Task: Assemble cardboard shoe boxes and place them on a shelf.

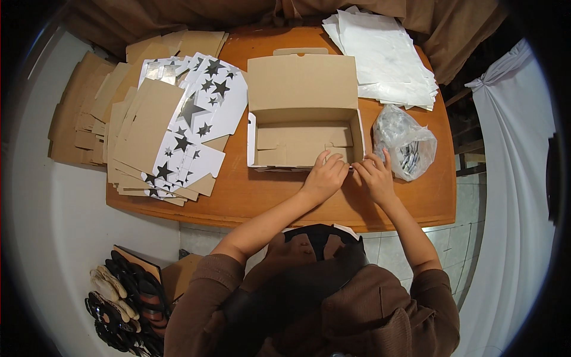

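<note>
A cardboard shoe box (302,89) stands in front of me with its lid flap raised at the back. It is plain brown inside, and nothing lies on its bottom. My left hand (326,176) is closed over the front wall, right of its middle, with the fingertips at the top edge. At the front right corner, my right hand (376,177) has its fingers bent onto the box edge. The two hands nearly meet there. What the thumbs press on is hidden. A clear plastic bag (405,143) with small dark and pale pieces sits just right of the box.
Flat cardboard blanks (146,116), some white with black stars, overlap on the left of the wooden table (238,205). A stack of white paper sheets (380,56) lies at the back right. Sandals (128,297) are heaped at the lower left. A white cloth (511,119) hangs at the right.
</note>
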A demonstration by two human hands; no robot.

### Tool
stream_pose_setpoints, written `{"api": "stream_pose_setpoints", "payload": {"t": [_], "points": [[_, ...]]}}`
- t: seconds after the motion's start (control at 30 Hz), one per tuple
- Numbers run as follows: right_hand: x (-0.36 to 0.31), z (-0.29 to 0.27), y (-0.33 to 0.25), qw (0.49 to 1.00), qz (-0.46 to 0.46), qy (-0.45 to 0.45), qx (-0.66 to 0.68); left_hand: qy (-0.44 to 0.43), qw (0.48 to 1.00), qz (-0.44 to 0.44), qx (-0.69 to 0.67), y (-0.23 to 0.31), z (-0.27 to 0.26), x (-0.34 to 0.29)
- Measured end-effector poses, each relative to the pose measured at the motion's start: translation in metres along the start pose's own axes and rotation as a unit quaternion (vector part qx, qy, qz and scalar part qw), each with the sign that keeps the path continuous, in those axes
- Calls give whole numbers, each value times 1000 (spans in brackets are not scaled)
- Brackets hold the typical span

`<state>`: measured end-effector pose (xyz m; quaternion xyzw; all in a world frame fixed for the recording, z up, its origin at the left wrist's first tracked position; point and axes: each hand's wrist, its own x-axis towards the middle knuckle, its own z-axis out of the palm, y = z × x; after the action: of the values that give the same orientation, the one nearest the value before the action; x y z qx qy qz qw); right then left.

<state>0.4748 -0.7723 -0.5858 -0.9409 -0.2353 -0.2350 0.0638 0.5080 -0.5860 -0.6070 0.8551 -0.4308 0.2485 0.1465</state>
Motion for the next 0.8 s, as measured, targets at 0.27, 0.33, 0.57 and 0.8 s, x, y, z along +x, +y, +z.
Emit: {"api": "stream_pose_setpoints", "payload": {"t": [0.27, 0.33, 0.57, 0.8], "points": [[0, -8, 18, 993, -39, -27, 108, -21, 996, -49, -67, 0, -1, 10], [0, -11, 26, 989, -32, 51, 138, -19, 997, -46, -67, -1, -3, 11], [11, -10, 42, 984, -136, -56, 103, -35, 997, -32, -64, -2, -10, 14], [37, -10, 67, 956, -226, -138, 128, -29, 997, -29, -65, -2, -6, 14]]}}
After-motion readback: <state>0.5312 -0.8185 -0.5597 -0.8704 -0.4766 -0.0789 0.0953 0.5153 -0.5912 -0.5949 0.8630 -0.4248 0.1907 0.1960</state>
